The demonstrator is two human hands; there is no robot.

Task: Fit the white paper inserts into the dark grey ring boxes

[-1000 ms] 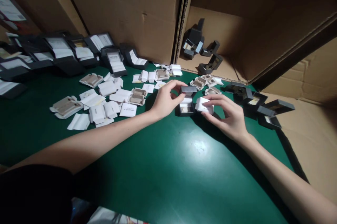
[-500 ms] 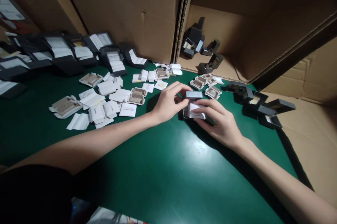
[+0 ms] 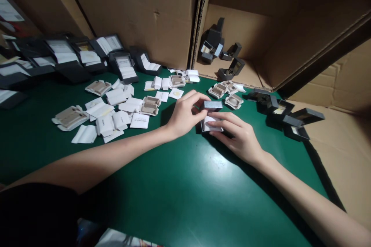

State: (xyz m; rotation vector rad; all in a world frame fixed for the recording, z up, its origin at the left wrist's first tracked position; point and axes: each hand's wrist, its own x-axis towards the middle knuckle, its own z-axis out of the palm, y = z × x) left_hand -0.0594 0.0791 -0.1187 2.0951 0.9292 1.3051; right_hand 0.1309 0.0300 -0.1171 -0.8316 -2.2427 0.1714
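Note:
A small dark grey hinged box (image 3: 211,105) stands open on the green table (image 3: 179,185), its lid raised. My left hand (image 3: 183,112) grips the box from the left, fingers curled round the lid. My right hand (image 3: 236,135) lies over the box's base from the right, its fingers pressing a white folded insert (image 3: 210,123) down into it. Both hands touch the box.
White cards and beige inserts (image 3: 116,108) lie scattered to the left. Open dark boxes (image 3: 75,55) line the back left; more (image 3: 290,117) sit at the right edge. A large cardboard carton (image 3: 261,38) holds several dark boxes (image 3: 220,51).
My right hand brought the white insert from beside the box onto its base and now presses it flatter. The left hand stays on the lid.

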